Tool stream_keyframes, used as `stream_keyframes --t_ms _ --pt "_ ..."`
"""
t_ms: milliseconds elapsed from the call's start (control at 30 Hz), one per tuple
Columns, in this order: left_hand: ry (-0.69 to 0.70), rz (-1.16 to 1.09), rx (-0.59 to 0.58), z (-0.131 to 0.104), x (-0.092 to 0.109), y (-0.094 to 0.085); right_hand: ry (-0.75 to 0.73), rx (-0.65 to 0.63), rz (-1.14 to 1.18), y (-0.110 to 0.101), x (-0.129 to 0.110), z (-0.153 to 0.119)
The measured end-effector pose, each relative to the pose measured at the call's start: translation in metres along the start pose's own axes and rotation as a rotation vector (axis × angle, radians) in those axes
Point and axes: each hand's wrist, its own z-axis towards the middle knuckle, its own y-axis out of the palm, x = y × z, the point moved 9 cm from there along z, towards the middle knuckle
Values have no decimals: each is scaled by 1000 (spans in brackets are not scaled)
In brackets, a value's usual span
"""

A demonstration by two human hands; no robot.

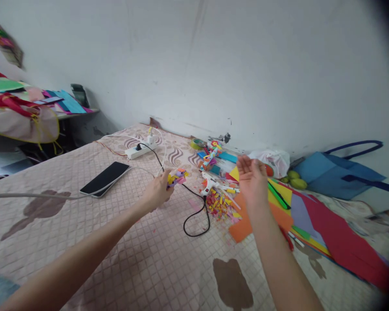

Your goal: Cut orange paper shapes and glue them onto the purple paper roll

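My left hand is closed around a small craft piece in purple, yellow, orange and pink; its exact kind is too small to tell. Empty, with the palm turned up and fingers apart, my right hand hovers over the orange sheet. Between the hands lies a white glue gun with a looped black cord. A heap of cut scraps, mostly yellow and red, is beside it. Just right of my right hand rests a green cutter knife on a yellow sheet.
A black phone with a cable and a white power strip lie at the left. Coloured sheets spread along the right, near a blue bag and green fruit. Tape sits near the wall.
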Motion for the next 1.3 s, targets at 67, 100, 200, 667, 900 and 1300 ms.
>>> stream_keyframes --t_ms 67,100,200,667,900,1300 --pt "7 -48 -24 2 -5 9 -53 23 -7 -9 -20 1" --pt "21 -70 -23 4 -6 13 -63 31 -14 -14 -26 -1" --pt "-9 -77 -13 9 -16 22 -21 25 -52 -22 -30 -12" --pt "-113 -96 -30 12 -34 26 97 -176 -1036 -43 -3 -25" --pt "-120 39 -54 5 -31 32 183 -317 -1574 -25 107 -51" --pt "-45 -4 -28 0 -33 37 347 -241 -1910 -31 127 -50"
